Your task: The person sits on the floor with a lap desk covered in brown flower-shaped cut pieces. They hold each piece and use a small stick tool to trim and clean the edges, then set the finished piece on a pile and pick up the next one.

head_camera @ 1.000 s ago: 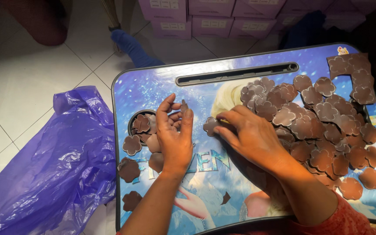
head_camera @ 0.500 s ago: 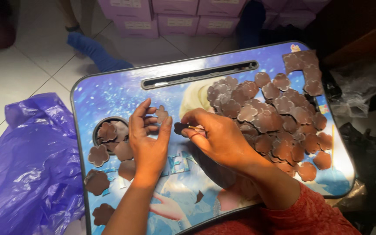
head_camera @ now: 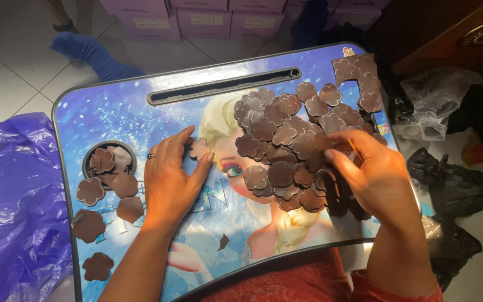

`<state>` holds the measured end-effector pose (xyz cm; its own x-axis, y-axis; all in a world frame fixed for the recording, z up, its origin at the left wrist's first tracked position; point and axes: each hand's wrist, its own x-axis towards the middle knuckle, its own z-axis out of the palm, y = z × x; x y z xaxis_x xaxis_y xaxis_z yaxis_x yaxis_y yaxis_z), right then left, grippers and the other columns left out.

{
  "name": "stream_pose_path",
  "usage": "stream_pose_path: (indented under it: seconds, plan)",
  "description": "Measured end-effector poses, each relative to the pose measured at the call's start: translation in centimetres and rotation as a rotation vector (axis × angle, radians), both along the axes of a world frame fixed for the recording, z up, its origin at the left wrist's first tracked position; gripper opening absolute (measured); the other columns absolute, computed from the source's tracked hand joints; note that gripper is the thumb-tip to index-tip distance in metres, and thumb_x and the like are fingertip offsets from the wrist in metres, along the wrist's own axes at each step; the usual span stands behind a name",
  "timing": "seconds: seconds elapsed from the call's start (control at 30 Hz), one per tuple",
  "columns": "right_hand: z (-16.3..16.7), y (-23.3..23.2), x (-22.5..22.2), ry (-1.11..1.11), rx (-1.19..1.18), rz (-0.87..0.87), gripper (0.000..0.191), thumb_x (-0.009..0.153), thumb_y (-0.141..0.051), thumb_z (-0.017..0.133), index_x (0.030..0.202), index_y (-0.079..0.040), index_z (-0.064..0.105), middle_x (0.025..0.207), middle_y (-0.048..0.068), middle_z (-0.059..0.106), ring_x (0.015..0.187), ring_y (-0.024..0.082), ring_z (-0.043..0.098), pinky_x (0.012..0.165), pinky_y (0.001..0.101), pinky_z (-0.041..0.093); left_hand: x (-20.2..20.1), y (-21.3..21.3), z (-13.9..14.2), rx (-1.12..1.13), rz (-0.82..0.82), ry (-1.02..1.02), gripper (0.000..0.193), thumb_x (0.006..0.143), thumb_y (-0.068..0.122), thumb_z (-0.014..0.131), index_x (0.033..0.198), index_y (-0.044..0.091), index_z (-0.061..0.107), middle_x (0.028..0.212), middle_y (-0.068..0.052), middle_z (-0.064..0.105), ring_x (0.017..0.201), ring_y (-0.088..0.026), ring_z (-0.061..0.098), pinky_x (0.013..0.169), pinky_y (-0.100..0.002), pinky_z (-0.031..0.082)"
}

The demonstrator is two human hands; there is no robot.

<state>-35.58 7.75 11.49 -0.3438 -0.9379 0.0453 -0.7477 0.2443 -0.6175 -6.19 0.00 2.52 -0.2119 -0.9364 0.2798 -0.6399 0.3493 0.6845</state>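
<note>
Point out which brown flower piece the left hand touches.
The lone flower piece at the left hand's fingertips, apart from the big pile.

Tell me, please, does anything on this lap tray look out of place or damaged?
Yes, slightly. A small dark scrap lies alone on the lap tray, apart from the flower-shaped brown pieces; it looks like a torn offcut. A few brown pieces sit at the tray's left rim, partly over it. Nothing else stands out.
</note>
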Motion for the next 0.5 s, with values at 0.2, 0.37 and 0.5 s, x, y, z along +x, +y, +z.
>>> stream_pose_path:
  seconds: [0.2,0.37,0.5]
  plan:
    - [-3.4,6.0,-1.8,0.013,-0.024,-0.138,0.019,0.094,-0.014,0.073,0.112,-0.008,0.076,0.085,0.007,0.072,0.065,0.015,0.064,0.061,0.0293,0.05,-0.3,0.3,-0.1,-0.044,0.009,-0.048,0.052,0.09,0.03,0.076,0.134,0.007,0.063,0.114,-0.011,0.069,0.107,-0.031,0.063,0.091,-0.044,0.048]
    - [-6.1,9.8,-0.1,0.223,-0.263,0.159,0.02,0.091,-0.016,0.074,0.11,-0.009,0.07,0.106,0.008,0.07,0.086,0.025,0.068,0.071,0.0327,0.052,-0.6,0.3,-0.1,-0.101,0.012,-0.125,0.051,0.09,0.03,0.078,0.133,0.006,0.064,0.116,-0.011,0.069,0.107,-0.032,0.063,0.092,-0.045,0.047]
    - [-7.9,10.8,1.6,0.322,-0.311,0.317,0.026,0.084,-0.019,0.078,0.106,-0.009,0.071,0.103,0.006,0.07,0.075,0.024,0.065,0.065,0.0365,0.05,-1.3,0.5,-0.1,-0.229,-0.042,-0.196,0.05,0.088,0.028,0.081,0.13,0.007,0.065,0.114,-0.011,0.07,0.106,-0.033,0.064,0.093,-0.045,0.049]
